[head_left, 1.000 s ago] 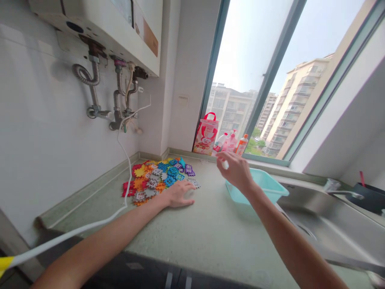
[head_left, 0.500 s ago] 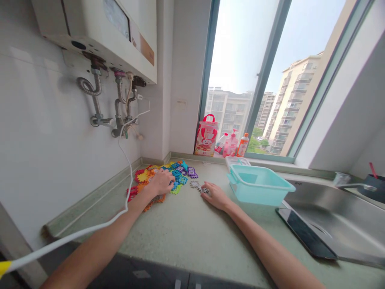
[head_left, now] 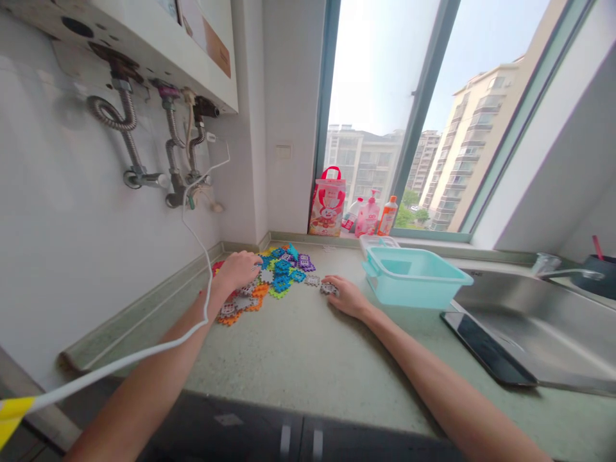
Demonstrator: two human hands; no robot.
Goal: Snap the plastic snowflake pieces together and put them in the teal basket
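Observation:
A heap of colourful plastic interlocking tiles [head_left: 282, 282] with notched edges lies on the counter toward the left corner. My left hand [head_left: 239, 271] is over the heap's left side, its fingers bent and close together. What is under those fingertips is hidden. To the right of the heap, my right hand [head_left: 345, 296] has its fingers closed around a grey tile [head_left: 329, 289] on the counter. Just left of it, a second grey tile [head_left: 312, 280] lies flat near the heap.
A turquoise plastic bin [head_left: 416, 282] stands right of my right hand, a clear lid [head_left: 378, 242] behind it. A black phone [head_left: 486, 350] lies beside the steel sink [head_left: 543, 321]. A white cable [head_left: 206, 301] crosses over my left forearm. Bottles [head_left: 368, 217] line the windowsill.
My left hand has moved left across the heap, uncovering grey and blue tiles. My right hand stays at the grey tile, which now sits apart from the other grey one. The view has shifted slightly.

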